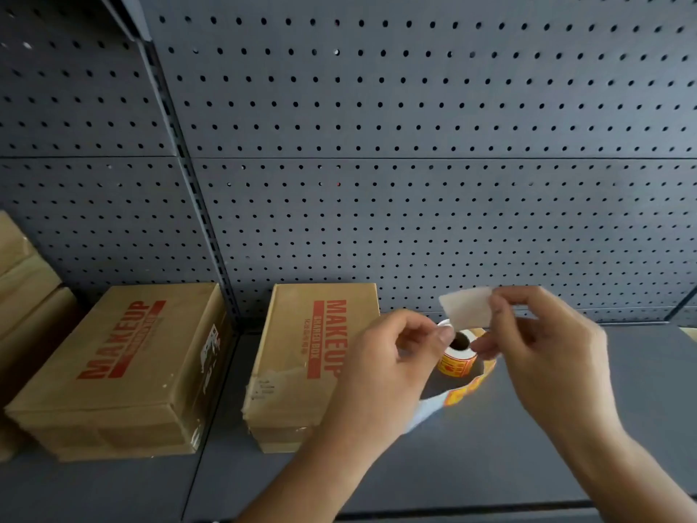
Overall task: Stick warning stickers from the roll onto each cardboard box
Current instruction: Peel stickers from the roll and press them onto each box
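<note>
A small roll of orange-and-red warning stickers stands on the grey shelf, its loose strip curling toward me. My right hand pinches a peeled sticker, white back facing me, above the roll. My left hand hovers left of the roll with thumb and finger curled at the strip's end; what it pinches is unclear. Two brown "MAKEUP" cardboard boxes lie flat: one just left of my left hand, another further left.
A grey pegboard wall backs the shelf. More plain cardboard boxes are stacked at the far left edge. A vertical slotted upright divides the two shelf bays.
</note>
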### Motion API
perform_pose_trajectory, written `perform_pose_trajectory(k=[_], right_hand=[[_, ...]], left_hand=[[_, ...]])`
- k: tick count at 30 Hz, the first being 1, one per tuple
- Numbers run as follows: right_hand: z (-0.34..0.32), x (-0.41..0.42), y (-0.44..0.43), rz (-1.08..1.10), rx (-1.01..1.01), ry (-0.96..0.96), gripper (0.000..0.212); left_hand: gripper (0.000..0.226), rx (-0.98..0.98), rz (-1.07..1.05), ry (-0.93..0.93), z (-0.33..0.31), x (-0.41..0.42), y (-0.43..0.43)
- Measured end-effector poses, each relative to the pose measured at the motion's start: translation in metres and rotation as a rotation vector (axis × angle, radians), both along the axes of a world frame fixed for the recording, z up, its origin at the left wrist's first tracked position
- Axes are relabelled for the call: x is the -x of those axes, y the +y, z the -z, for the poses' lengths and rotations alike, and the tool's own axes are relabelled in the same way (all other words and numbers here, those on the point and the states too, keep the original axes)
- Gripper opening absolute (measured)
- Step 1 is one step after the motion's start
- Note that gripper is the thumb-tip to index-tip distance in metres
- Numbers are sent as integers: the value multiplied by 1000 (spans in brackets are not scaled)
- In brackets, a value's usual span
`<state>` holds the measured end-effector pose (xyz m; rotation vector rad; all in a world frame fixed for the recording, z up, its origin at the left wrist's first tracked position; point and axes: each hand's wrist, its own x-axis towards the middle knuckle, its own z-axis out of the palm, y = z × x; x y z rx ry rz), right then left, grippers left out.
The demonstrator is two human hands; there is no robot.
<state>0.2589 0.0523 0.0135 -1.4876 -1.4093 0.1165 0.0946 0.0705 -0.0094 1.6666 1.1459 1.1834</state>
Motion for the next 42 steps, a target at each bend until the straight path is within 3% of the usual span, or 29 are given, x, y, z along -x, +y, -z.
perform_pose_trajectory(k=[3, 7, 12, 15, 19, 22, 27, 33, 42], right_hand=[[11, 20, -1, -95, -167, -153, 10], [24, 39, 1, -237, -220, -216, 16], [28, 53, 4, -403, -124, -210, 21], [24, 62, 9, -434, -24, -41, 14], [18, 75, 31, -441, 366, 398, 13], [17, 83, 48, -552, 548, 506, 12], [18, 103, 73, -572, 598, 531, 16], [25, 129, 109, -511, 594, 413, 19], [38, 150, 155, -398, 619, 154, 25]], left_hand=[[36, 224, 120, -292, -9, 9, -4], [46, 371, 124, -509, -13, 24, -4], [19, 420, 24, -565, -9, 46, -1], [12, 411, -63, -516, -6, 61, 3], [15, 389, -102, -384, -5, 83, 8], [15, 378, -90, -318, -3, 98, 16], [18, 345, -129, -187, 0, 119, 38], [18, 100, -313, 288, 11, 141, 83], [23, 79, -398, 467, 25, 149, 131]])
